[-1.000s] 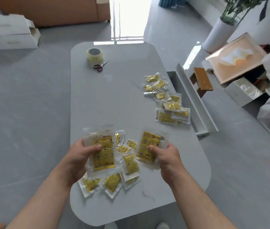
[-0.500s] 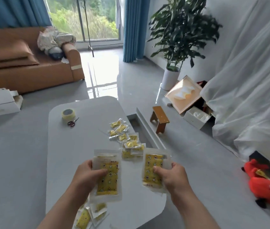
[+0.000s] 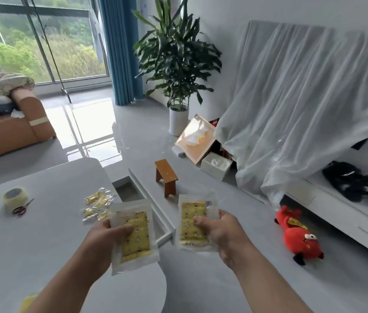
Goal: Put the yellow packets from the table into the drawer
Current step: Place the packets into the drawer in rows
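Here the person's left hand [image 3: 101, 240] grips a flat clear-edged plastic packet with a yellow patterned panel [image 3: 136, 237]. The thumb lies across the packet's face and the fingers are hidden behind it. The right hand [image 3: 220, 231] pinches a second yellow patterned plastic packet [image 3: 192, 222] the same way, thumb on the front and fingers curled round its right edge. Both packets are held upright in the air. The left one is above the table's near right edge, and the right one is beyond the table, over the floor. Between them shows the front corner of the open white drawer [image 3: 149, 204], which juts from the table's right side.

On the pale grey round-cornered table [image 3: 43, 233] a small heap of crinkled yellow sachets [image 3: 98, 205] lies near the drawer. A roll of clear tape [image 3: 15, 196] and red-handled scissors [image 3: 22, 208] sit at the far left. On the glossy grey floor [image 3: 201, 290] stand a small brown wooden stool [image 3: 166, 177] and a tall leafy plant in a white pot [image 3: 174, 57], and a red plush toy [image 3: 300, 236] lies there on its side. A white translucent sheet [image 3: 302, 98] drapes the furniture on the right.

Both bare forearms reach up from the bottom of the view, well apart, with the hands level.
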Tool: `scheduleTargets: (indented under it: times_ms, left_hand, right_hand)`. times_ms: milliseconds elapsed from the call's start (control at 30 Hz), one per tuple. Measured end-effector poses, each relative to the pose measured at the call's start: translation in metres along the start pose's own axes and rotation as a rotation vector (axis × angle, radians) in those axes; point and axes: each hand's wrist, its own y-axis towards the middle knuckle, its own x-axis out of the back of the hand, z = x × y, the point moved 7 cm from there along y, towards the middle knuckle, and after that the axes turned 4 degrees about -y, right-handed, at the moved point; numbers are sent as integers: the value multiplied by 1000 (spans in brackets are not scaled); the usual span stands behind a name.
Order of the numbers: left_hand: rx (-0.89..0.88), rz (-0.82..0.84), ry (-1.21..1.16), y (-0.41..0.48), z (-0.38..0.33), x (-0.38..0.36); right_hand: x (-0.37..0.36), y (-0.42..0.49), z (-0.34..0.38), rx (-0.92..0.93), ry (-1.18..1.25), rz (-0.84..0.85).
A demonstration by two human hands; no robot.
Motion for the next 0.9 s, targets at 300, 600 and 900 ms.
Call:
scheduleTargets:
  times_ms: [300, 600, 900]
  left_hand:
    - [28, -44, -157, 151, 0, -83]
    - [20, -95, -292, 257, -61, -160]
    - [-56, -236, -454, 347, -96, -193]
  right_hand:
    - [77, 152, 67, -17, -47, 35]
    - [83, 301, 176, -31, 83, 178]
    - [54, 449, 225, -123, 43, 379]
